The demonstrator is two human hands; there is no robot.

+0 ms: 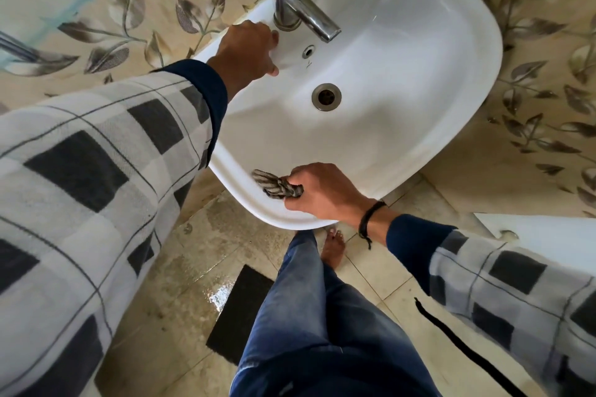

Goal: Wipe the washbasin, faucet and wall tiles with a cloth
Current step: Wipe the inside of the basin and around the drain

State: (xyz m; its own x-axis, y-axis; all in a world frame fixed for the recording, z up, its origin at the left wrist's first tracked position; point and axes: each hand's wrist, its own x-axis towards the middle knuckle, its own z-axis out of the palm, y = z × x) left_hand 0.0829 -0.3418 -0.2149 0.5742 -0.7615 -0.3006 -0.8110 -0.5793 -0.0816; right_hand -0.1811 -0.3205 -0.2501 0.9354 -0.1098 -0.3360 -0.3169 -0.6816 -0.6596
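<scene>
Right now your right hand (322, 192) has its fingers curled tight round the cloth (276, 185). It is a bunched grey wad lying on the near rim of the washbasin (419, 58), at about 7 o'clock from the drain (326, 97). The wad sticks out of your fist toward 10 o'clock, long axis running 10 to 4, so the bowl lies toward 1 o'clock of it. The faucet (290, 3) stands well apart, at 11 o'clock from the drain. Your left hand (248, 48) is the nearer one to the faucet, just beside its base, fingers bent down onto the back ledge — whether they clamp it or only brace there I cannot tell. The faucet's top is cut off at the frame edge, the leaf-patterned wall tiles (135, 26) show only in part, and your left sleeve (96, 171) covers some of the left rim.
</scene>
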